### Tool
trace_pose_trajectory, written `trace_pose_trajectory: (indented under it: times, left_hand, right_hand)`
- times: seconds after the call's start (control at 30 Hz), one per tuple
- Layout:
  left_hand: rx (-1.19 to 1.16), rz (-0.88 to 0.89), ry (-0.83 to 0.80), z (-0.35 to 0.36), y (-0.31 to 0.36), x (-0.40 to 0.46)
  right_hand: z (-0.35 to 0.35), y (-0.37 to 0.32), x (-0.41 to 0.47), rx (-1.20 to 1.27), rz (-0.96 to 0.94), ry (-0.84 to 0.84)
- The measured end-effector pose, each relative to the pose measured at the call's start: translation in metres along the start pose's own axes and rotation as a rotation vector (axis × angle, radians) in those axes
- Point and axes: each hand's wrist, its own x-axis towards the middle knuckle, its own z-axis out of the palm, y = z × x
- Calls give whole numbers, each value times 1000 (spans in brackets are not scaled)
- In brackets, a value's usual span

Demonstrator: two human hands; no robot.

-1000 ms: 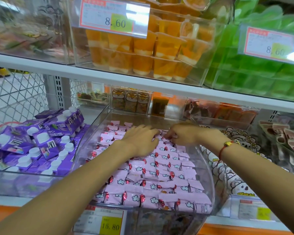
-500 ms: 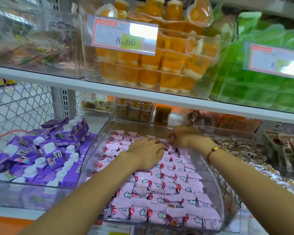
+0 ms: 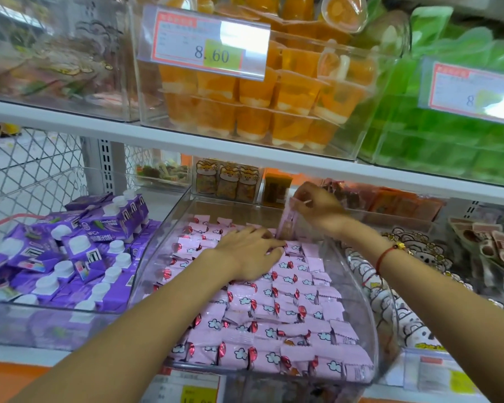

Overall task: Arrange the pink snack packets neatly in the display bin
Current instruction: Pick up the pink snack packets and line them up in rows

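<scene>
Display bin [image 3: 358,301] mostly rowed w/ pink packets [image 3: 274,312]; back right unfinished, I judge. My left hand [image 3: 249,254] flat on rows, fingers straight; right hand [image 3: 317,205] pinches lifted packet [image 3: 287,225].

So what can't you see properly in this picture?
- Head view: pink snack packets under the flat left hand are covered by it.
- The blurred pink packet pinched by the right hand: its print is unreadable.
- The green-bin price tag: glare hides the digits after 8.
</scene>
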Motion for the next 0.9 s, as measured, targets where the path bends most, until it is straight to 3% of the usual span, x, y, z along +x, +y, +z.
trace_pose_trajectory:
  times: [0.07, 0.17, 0.23, 0.3, 0.43, 0.53, 0.63, 0.73, 0.9]
  left_hand:
    - [-34, 1, 17, 0, -1, -1]
    - [-170, -35, 233, -5, 1, 1]
    - [-363, -98, 341, -13, 7, 4]
    - [-540, -125, 345, -22, 11, 4]
    - [-855, -85, 155, -37, 9, 1]
    - [-985, -232, 120, -37, 7, -1]
    - [-1292, -423, 140, -36, 9, -2]
    - [-1374, -442, 88, -34, 13, -3]
    - [-1439, -472, 141, -40, 18, 0]
  right_hand:
    - [-3, -2, -7, 119, 21, 197]
    - [-10, -3, -21, 352, 102, 416]
    - [-15, -1, -26, 587, 218, 390]
    - [-17, -4, -33, 770, 334, 268]
    - [-17, -13, -44, 857, 335, 132]
    - [-18, -12, -48, 576, 256, 145]
    - [-15, -8, -59, 74, -100, 81]
    - [-5, -8, -64, -356, -333, 26]
    - [-9, -5, -58, -241, -326, 160]
